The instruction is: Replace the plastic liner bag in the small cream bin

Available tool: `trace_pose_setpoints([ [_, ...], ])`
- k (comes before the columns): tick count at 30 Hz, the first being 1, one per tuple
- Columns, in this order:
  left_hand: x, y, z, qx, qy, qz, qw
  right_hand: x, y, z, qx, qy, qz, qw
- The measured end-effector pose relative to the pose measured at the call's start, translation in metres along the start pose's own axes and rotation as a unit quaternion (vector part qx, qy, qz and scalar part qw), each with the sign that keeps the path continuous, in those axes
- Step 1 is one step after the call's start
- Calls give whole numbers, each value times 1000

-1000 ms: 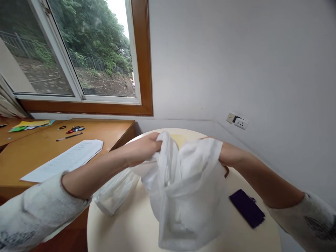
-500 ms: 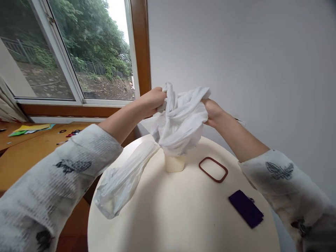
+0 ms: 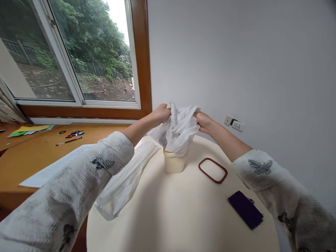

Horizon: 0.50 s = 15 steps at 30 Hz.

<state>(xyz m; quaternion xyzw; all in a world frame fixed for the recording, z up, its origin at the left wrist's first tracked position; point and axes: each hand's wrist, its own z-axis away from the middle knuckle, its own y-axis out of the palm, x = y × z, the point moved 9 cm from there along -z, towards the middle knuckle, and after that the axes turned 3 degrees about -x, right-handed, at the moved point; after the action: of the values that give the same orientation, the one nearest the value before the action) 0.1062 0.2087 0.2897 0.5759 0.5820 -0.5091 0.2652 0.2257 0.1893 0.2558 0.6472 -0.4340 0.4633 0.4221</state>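
L hand's (image 3: pixel 162 113) & R hand's (image 3: pixel 204 121) grips closed tight (R part-hidden) on wht plastic bag (image 3: pixel 181 134) above cream bin (image 3: pixel 174 164); hard tug cd tear bag or, if snagged, tip bin.

Held bag (image 3: pixel 181 134) thin, crinkled plastic; half-covered bin (image 3: pixel 174 164) smooth, probably plastic; purple cloth (image 3: pixel 245 210) matt; tabletop (image 3: pixel 170 213) smooth.

- Your bare left hand (image 3: pixel 162 113) is gripping with curled fingers.
- Your bare right hand (image 3: pixel 203 121) is gripping, fingers mostly hidden.
- Your two arms (image 3: pixel 143 128), in white butterfly-printed fabric sleeves (image 3: pixel 118 150), stretch forward.
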Motion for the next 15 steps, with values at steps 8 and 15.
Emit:
trace_pose_setpoints([
  [8,5,2,1,-3,29,-5,1000,-2,-3,-1,0,1,19,1000],
  [15,34,6,8,17,-12,-37,999,-17,-18,3,-1,36,136,990],
])
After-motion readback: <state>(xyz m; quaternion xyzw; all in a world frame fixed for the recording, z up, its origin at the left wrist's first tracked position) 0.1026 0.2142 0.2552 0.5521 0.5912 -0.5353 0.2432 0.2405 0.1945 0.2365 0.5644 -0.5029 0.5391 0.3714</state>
